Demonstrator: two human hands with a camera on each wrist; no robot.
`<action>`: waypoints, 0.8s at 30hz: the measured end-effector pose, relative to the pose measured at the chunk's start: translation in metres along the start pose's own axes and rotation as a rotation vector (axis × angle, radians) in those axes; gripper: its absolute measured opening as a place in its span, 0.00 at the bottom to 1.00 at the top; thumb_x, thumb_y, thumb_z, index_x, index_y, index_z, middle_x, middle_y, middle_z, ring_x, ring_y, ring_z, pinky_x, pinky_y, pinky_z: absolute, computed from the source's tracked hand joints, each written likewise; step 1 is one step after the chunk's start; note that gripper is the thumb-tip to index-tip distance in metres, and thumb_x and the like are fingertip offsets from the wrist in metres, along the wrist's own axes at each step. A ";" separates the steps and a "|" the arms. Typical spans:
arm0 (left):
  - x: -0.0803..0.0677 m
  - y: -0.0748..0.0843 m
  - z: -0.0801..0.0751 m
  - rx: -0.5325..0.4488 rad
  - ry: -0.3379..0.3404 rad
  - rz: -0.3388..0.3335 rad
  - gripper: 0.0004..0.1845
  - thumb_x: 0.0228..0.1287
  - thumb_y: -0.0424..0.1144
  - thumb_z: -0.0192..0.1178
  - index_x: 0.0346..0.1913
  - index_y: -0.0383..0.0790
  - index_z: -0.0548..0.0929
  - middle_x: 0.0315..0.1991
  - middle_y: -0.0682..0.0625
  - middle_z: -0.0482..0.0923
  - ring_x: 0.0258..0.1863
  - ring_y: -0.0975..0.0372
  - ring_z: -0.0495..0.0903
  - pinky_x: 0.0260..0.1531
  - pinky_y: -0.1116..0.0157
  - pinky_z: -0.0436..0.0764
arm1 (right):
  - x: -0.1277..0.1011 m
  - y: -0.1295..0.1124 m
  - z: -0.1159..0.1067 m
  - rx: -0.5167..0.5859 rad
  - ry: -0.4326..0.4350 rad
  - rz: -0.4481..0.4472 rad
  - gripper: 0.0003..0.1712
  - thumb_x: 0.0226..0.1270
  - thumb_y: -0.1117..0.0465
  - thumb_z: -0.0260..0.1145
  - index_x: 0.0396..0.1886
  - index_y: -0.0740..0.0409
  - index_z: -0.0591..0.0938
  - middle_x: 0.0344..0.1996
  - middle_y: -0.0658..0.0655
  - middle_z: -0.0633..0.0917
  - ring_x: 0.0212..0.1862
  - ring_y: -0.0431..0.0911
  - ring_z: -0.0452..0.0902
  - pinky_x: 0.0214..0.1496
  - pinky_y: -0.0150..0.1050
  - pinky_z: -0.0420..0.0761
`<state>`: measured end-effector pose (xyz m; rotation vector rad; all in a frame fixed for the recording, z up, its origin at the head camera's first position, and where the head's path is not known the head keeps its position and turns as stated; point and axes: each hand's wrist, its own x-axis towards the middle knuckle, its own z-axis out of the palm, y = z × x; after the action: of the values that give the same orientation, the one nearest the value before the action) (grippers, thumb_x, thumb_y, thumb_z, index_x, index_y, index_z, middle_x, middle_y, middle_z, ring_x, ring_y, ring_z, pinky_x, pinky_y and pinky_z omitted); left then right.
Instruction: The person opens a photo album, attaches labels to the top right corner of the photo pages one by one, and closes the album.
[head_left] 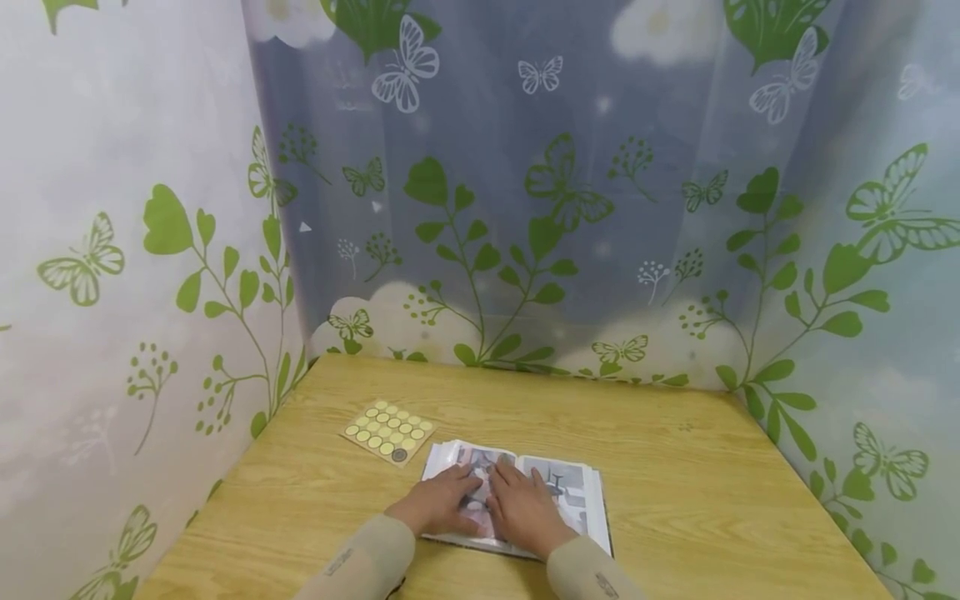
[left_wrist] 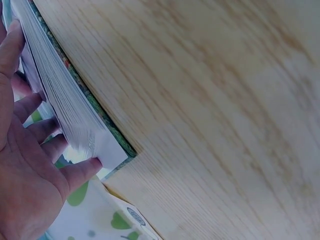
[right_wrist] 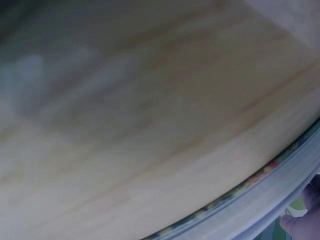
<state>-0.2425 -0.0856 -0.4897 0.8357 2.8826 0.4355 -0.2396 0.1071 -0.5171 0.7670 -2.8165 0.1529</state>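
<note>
A thick book (head_left: pixel 595 521) lies open on the wooden table, with pink and grey pictures on its pages. My left hand (head_left: pixel 447 500) rests on the left page, fingers extended. Beside it, my right hand (head_left: pixel 521 508) lies over the same page close to the middle fold, its fingers pointing away from me. From the left wrist, the left hand (left_wrist: pixel 30 160) shows its spread fingers over the page stack (left_wrist: pixel 75 105), above a green patterned cover. Only a bit of the right hand (right_wrist: pixel 305 225) appears at the edge of the right wrist view, past the book's edge (right_wrist: pixel 235 212).
A sheet of round yellow stickers (head_left: pixel 390 429), with one dark circle at its corner, lies left of and behind the book. Curtains (head_left: pixel 480 250) printed with leaves and butterflies enclose the table (head_left: pixel 697 483) at the back and both sides.
</note>
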 end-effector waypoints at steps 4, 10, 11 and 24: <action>-0.001 0.001 -0.002 -0.004 -0.001 0.001 0.42 0.56 0.60 0.69 0.69 0.40 0.73 0.72 0.39 0.64 0.71 0.46 0.62 0.66 0.48 0.67 | -0.002 0.002 -0.001 0.005 0.008 -0.001 0.26 0.76 0.52 0.54 0.66 0.62 0.75 0.68 0.61 0.73 0.69 0.55 0.67 0.67 0.65 0.64; -0.002 0.002 -0.002 -0.019 -0.008 -0.018 0.41 0.55 0.60 0.69 0.68 0.41 0.74 0.72 0.40 0.64 0.71 0.46 0.62 0.66 0.46 0.67 | -0.004 0.007 -0.001 0.063 -0.025 0.063 0.28 0.77 0.51 0.53 0.68 0.63 0.73 0.69 0.60 0.71 0.69 0.56 0.66 0.69 0.67 0.59; -0.002 0.003 -0.002 -0.021 -0.007 -0.021 0.41 0.55 0.60 0.69 0.68 0.41 0.74 0.72 0.40 0.64 0.71 0.46 0.62 0.66 0.46 0.67 | -0.004 0.008 -0.001 0.070 -0.032 0.078 0.28 0.77 0.51 0.53 0.68 0.63 0.73 0.69 0.60 0.71 0.69 0.56 0.66 0.69 0.67 0.59; -0.001 0.000 0.001 -0.024 0.008 0.001 0.41 0.55 0.61 0.69 0.68 0.40 0.74 0.72 0.39 0.64 0.71 0.46 0.63 0.65 0.47 0.68 | 0.008 0.015 -0.005 0.068 0.071 0.114 0.20 0.74 0.52 0.58 0.53 0.65 0.81 0.52 0.64 0.81 0.59 0.59 0.75 0.64 0.67 0.66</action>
<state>-0.2416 -0.0856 -0.4901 0.8332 2.8788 0.4741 -0.2533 0.1171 -0.5114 0.6023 -2.8006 0.2897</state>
